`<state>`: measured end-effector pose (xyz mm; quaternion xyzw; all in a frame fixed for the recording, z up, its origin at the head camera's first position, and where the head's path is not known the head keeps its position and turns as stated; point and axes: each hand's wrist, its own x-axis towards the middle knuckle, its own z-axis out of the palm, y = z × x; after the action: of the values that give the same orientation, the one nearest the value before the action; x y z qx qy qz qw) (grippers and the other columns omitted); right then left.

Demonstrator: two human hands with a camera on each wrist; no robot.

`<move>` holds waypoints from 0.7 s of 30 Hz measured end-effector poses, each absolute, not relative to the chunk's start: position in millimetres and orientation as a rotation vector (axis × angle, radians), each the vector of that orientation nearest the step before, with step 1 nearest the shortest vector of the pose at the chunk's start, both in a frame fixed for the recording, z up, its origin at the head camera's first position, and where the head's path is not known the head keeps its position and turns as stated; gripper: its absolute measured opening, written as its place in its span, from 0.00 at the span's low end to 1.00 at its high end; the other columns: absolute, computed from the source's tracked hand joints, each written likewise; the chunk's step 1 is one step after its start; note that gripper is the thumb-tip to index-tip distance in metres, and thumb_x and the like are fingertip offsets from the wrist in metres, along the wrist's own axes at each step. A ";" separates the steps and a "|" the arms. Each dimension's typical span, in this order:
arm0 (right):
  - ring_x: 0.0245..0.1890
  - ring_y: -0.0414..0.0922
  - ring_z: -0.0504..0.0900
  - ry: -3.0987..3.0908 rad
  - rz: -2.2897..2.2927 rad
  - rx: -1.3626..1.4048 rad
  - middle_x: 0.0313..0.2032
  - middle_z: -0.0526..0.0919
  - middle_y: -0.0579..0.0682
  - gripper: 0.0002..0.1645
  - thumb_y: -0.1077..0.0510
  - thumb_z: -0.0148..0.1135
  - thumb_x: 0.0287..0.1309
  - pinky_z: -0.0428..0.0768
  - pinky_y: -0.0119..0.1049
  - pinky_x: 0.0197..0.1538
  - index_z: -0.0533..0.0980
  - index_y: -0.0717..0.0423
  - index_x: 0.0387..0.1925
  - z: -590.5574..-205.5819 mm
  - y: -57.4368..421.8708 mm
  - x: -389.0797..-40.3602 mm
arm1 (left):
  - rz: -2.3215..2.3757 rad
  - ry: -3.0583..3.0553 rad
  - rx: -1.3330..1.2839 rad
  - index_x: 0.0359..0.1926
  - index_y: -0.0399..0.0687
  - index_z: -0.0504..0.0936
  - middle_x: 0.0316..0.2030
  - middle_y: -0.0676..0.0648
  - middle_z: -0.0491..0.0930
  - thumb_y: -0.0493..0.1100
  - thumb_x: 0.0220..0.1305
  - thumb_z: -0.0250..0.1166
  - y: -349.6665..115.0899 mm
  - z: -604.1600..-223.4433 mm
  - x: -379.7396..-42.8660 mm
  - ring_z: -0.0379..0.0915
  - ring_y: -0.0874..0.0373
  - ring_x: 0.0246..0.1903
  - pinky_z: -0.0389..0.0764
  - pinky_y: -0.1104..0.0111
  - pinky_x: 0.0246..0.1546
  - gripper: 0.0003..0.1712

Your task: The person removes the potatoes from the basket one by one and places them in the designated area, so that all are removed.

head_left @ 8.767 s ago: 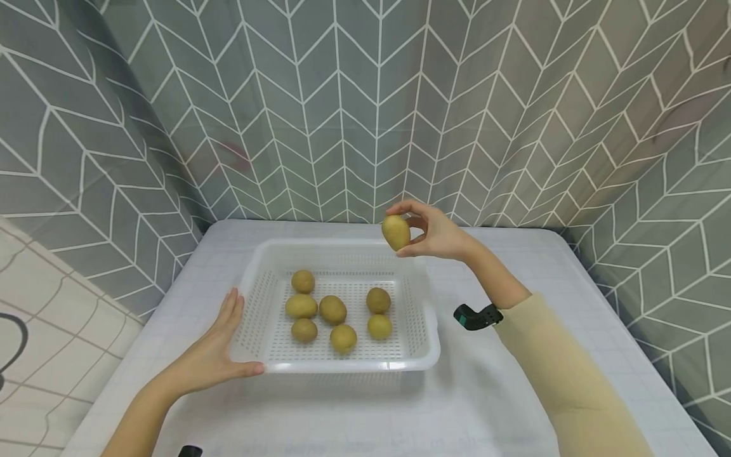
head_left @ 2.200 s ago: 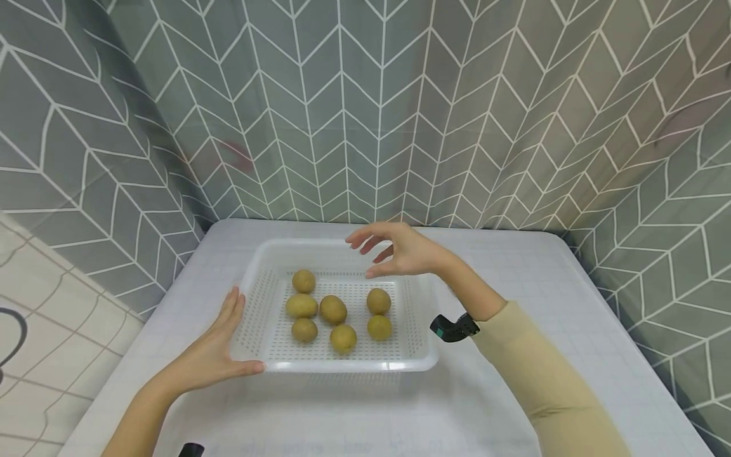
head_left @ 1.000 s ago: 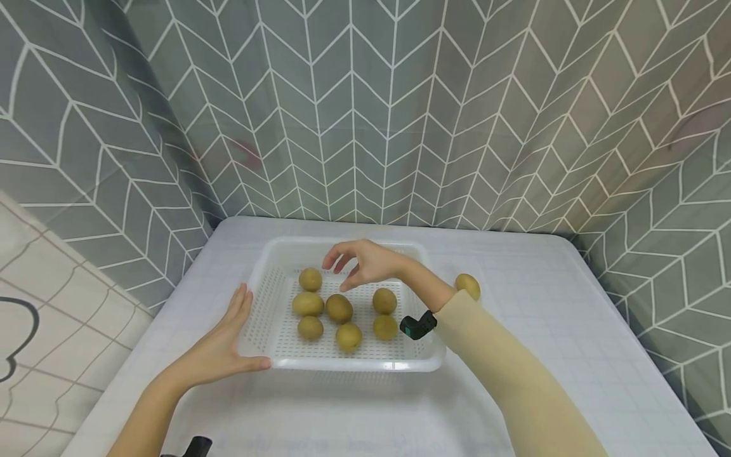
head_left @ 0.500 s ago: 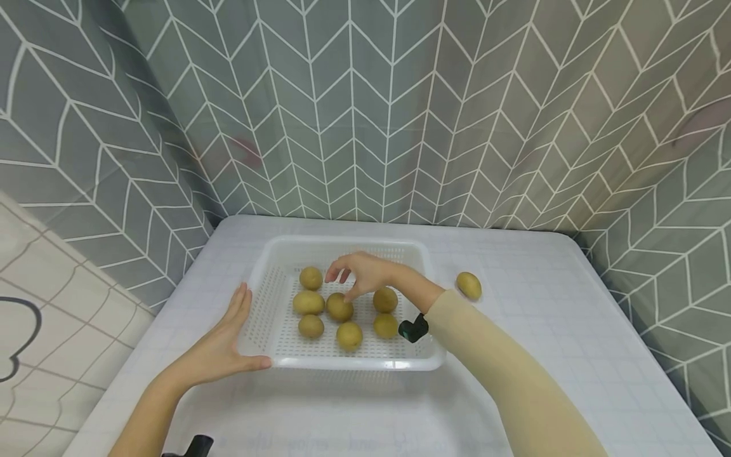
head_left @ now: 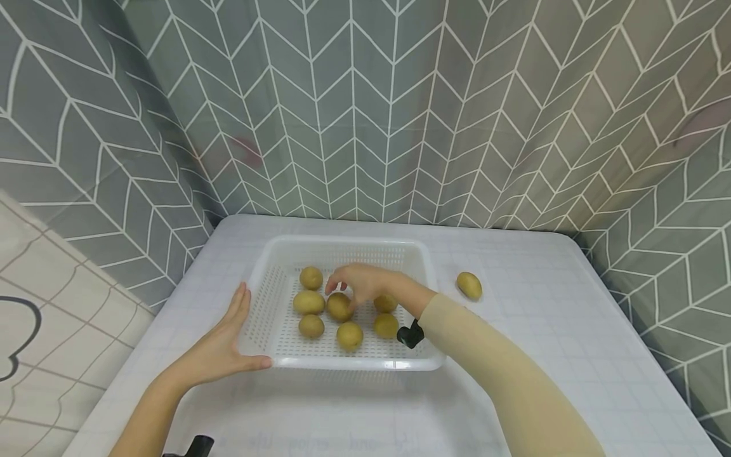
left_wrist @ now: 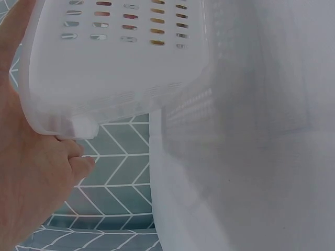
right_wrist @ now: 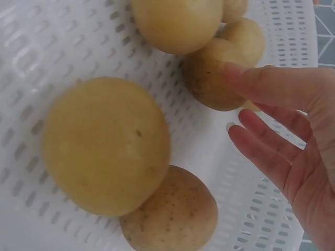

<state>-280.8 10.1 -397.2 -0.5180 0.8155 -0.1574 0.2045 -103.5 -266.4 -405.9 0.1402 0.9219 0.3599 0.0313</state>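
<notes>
A white perforated plastic basket [head_left: 411, 363] on the table holds several yellow-brown potatoes. My right hand [head_left: 365, 280] reaches down into it over the middle potato [head_left: 338, 308]. Its thumb lies against that potato [right_wrist: 207, 78] in the right wrist view, while the other fingers stand apart from it, with a gap between. My left hand [head_left: 219, 355] rests at the basket's near left corner, fingers straight along the left side and thumb on the front rim. The left wrist view shows this hand [left_wrist: 31, 178] at the basket's corner [left_wrist: 104, 78] from below.
One potato [head_left: 469, 286] lies on the white-covered table [head_left: 548, 304], right of the basket. Near my right hand in the basket are other potatoes, including one in front [head_left: 349, 336] and one at left [head_left: 309, 302]. A patterned grey curtain [head_left: 365, 127] hangs behind the table.
My right hand has set one potato on the table to the right, come back over the basket, and lowered to the middle potato. The left hand stays at the basket.
</notes>
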 end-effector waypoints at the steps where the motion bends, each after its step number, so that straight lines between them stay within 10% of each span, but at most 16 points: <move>1: 0.52 0.48 0.77 2.276 -0.418 -1.460 0.50 0.79 0.45 0.30 0.65 0.75 0.42 0.72 0.31 0.55 0.78 0.53 0.51 -398.0 9.8 -279.9 | 1.108 2.841 0.432 0.72 0.31 0.29 0.73 0.38 0.20 0.59 0.42 0.77 -266.4 -406.0 -103.4 0.27 0.31 0.70 0.49 0.34 0.61 0.78; 21: 0.49 0.39 0.73 2.312 -0.322 -1.451 0.49 0.78 0.43 0.34 0.65 0.76 0.39 0.68 0.29 0.57 0.76 0.52 0.52 -407.5 3.9 -272.1 | 1.114 2.843 0.439 0.72 0.31 0.30 0.73 0.39 0.21 0.59 0.43 0.77 -266.4 -408.0 -104.2 0.27 0.32 0.71 0.49 0.34 0.61 0.77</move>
<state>-272.1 3.9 -407.5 -0.5176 0.8251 -0.1150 0.1953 -104.2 -266.4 -408.0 0.1423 0.9211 0.3611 0.0285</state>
